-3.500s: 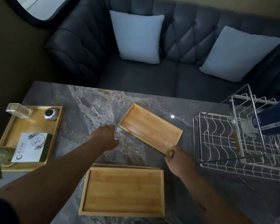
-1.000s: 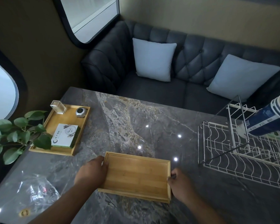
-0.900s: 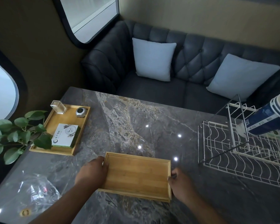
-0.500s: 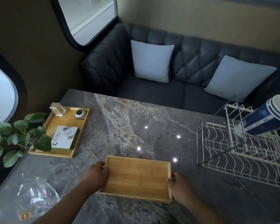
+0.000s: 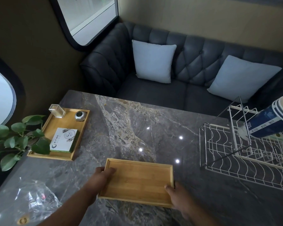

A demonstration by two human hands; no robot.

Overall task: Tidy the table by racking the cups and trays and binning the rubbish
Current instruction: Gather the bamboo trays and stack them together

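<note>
A bamboo tray (image 5: 138, 181) lies near the front of the marble table; earlier frames showed two trays, and now they look stacked as one. My left hand (image 5: 99, 178) grips its left end with the thumb over the rim. My right hand (image 5: 178, 197) grips the right front corner. A white wire rack (image 5: 245, 159) stands at the right. Stacked blue paper cups (image 5: 268, 119) lie tilted on the rack's upper bars. A crumpled clear plastic bag (image 5: 38, 198) lies at the front left.
Another bamboo tray (image 5: 47, 128) at the left holds a white-green box (image 5: 64, 141), a small silver device (image 5: 80, 115) and a clear holder (image 5: 56, 110). A leafy plant (image 5: 11, 142) overhangs the left edge. A dark sofa (image 5: 153, 93) with two pale cushions stands behind.
Over 3.5 s the angled tray was brought onto the front tray. In the last second both hands shifted their hold, thumbs now over the rim; the tray looks slightly lifted.
</note>
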